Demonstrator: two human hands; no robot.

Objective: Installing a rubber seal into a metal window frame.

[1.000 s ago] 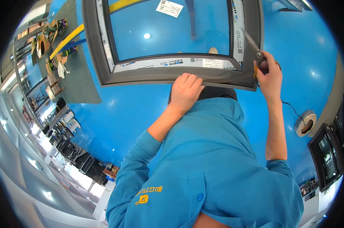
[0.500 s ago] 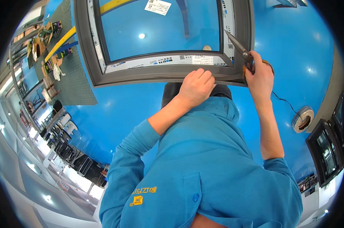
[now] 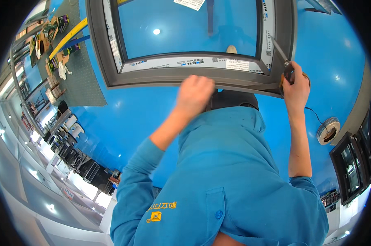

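A dark grey window frame with a glass pane and white printed protective film lies in front of me. My left hand is at its near edge, smeared by motion, with the fingers curled; whatever they hold is hidden. Near the right corner, my right hand grips scissors with orange-brown handles, their blades pointing up and left over the film. Along the near edge, a thin dark strip runs toward the right corner.
A label is stuck on the glass. On the blue floor at right sit a coiled roll with a thin dark cord and dark framed windows. Boxes and a yellow bar are at far left.
My left hand has slid left along the frame's near edge. The window frame and the right hand with the scissors appear farther right in the view.
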